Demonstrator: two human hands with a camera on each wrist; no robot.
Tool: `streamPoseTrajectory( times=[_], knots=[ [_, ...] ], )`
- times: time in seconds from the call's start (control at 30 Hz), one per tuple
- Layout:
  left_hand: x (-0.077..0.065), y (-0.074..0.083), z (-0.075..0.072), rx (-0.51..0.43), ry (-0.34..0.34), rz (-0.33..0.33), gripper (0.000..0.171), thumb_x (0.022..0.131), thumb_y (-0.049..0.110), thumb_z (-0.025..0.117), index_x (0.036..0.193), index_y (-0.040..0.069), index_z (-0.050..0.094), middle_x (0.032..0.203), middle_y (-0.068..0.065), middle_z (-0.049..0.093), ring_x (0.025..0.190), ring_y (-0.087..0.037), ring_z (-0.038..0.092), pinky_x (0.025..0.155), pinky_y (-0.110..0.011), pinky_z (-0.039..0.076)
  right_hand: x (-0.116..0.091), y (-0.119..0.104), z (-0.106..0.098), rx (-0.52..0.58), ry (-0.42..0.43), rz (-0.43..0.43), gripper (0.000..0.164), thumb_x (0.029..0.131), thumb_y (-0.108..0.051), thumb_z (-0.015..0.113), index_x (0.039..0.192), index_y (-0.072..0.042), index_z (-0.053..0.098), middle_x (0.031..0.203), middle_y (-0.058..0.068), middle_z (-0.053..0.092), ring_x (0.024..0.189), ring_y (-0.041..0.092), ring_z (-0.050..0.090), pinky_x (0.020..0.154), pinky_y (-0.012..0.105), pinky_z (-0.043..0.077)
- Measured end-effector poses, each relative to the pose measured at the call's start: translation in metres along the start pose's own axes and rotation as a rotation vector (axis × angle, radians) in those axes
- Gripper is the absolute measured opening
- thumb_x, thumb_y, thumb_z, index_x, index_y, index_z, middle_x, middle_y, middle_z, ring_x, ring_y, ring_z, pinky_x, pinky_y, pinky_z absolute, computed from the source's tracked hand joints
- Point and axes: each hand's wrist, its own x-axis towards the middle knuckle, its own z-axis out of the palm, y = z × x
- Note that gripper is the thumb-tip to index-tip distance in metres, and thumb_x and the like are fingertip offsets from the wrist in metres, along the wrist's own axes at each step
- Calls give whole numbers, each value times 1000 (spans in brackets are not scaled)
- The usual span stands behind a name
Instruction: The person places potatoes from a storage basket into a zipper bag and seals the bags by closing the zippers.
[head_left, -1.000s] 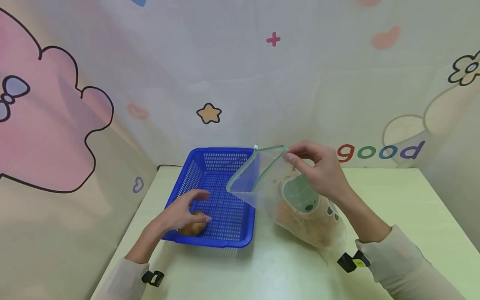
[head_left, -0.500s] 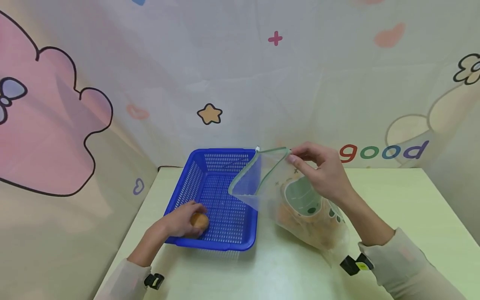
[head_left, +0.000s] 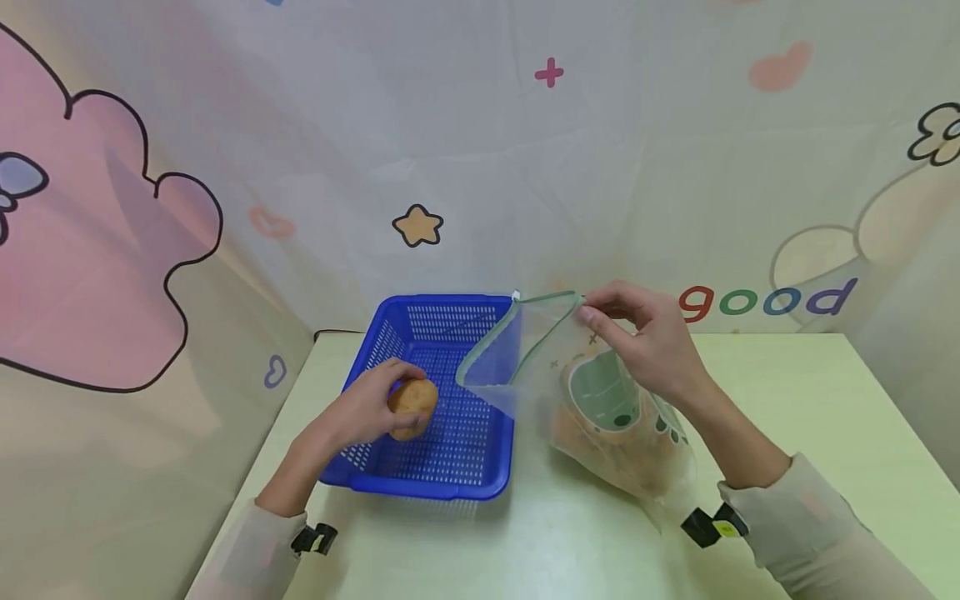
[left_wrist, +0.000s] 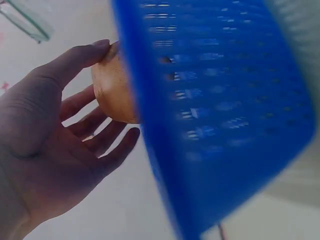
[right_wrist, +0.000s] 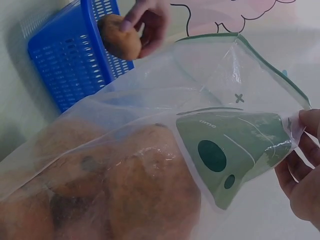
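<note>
My left hand (head_left: 360, 410) holds a round, yellow-brown potato (head_left: 417, 406) between thumb and fingers, over the blue basket (head_left: 480, 492). In the left wrist view the basket's side wall hides part of this potato (left_wrist: 111, 90). With thumb and forefinger, my right hand (head_left: 648, 337) pinches the top edge of a translucent bag (head_left: 532, 400) printed with a green pattern. The bag's green-edged mouth gapes toward the basket and overlaps its right rim in the head view. Through the film in the right wrist view show several large potatoes (right_wrist: 152, 185) at the bottom.
Basket and bag stand on a pale green table (head_left: 525, 558), basket left, bag right. A printed cloth backdrop (head_left: 480, 167) rises right behind them and along the left side. Both wrists wear black strapped devices.
My left hand reached down into the basket, grasped the potato and lifted it up and to the right. My right hand keeps its pinch on the bag, nearly still.
</note>
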Motion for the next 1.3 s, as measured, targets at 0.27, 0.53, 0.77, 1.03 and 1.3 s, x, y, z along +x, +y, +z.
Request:
streamPoseTrajectory(
  times=[0.27,0.53,0.77,1.03,1.3],
  knots=[
    [19,33,-31,-39,119,90,57,90,25,89,138,10,62,131,-7,61,111,-27,62,87,-40,62,0,3,2,48,7,18,10,99,0,72,107,-4,77,97,7,76,88,12,71,86,20,56],
    [43,89,-37,-94,247,257,60,90,30,88,141,11,61,136,-4,62,119,-22,60,93,-38,60,1,4,1,40,9,5,10,99,1,72,107,-3,77,97,8,77,89,11,72,86,20,57],
    [68,122,-23,-148,215,363,60,92,26,87,143,10,59,139,-5,61,122,-17,60,97,-31,58,0,4,-2,38,24,-3,11,98,2,72,107,-2,76,97,8,76,88,11,71,85,20,56],
    [76,130,-4,-125,208,390,58,93,22,85,143,9,59,138,-6,61,121,-18,59,97,-31,57,-1,3,0,35,28,13,10,98,0,73,107,-3,77,96,7,76,89,11,71,85,20,56],
    [68,120,-8,-185,189,259,64,100,38,76,153,13,51,151,-3,54,137,-18,53,111,-40,49,-1,2,-3,17,53,5,10,99,0,72,108,-1,77,95,10,76,87,10,71,85,19,56]
  ],
)
